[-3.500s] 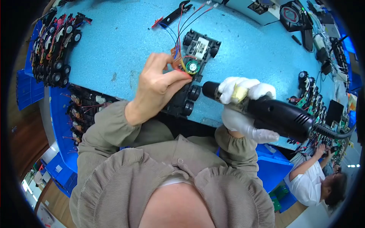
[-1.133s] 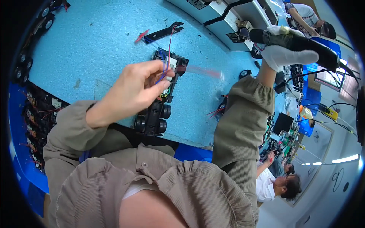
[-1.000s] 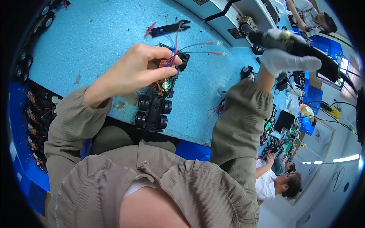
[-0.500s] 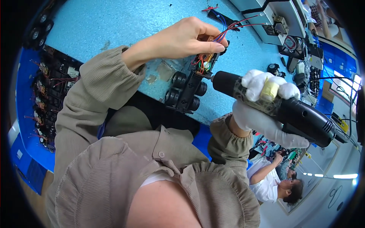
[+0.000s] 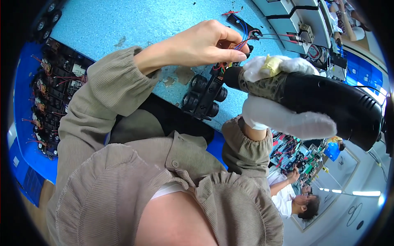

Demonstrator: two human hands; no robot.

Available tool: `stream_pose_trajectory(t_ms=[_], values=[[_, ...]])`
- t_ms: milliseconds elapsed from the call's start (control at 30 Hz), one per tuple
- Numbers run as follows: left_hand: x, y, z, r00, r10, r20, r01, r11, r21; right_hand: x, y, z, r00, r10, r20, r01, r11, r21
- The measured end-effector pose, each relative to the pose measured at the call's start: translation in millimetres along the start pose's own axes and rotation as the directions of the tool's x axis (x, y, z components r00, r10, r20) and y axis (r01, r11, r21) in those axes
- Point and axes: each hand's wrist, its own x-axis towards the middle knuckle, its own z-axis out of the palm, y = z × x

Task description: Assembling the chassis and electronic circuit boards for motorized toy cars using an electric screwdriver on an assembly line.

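Pinching wires, driver poised

Left hand (image 5: 197, 45) gripping coloured wires (image 5: 240, 43) at fingertips; gloved right hand (image 5: 283, 96) clasping black power screwdriver (image 5: 328, 102) just beside, above toy car chassis (image 5: 205, 96).

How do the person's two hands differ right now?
The left hand is bare; the right hand wears a white glove. The left hand pinches thin red and blue wires with its fingertips, while the right hand wraps fully around a thick black power tool. Both are raised over the black toy car frame on the blue table.
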Motion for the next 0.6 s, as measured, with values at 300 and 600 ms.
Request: stream_pose_trajectory(t_ms=[300, 600], values=[[-10, -16, 1, 0.999, -0.022, 0.032, 0.028, 0.979, -0.200, 1, 5, 12, 0.993, -0.034, 0.111, 0.033, 0.999, 0.016], [-9, -12, 10, 0.996, 0.023, -0.086, -0.041, 0.977, -0.211, 4, 27, 23, 0.968, -0.215, 0.127, 0.185, 0.959, 0.213]])
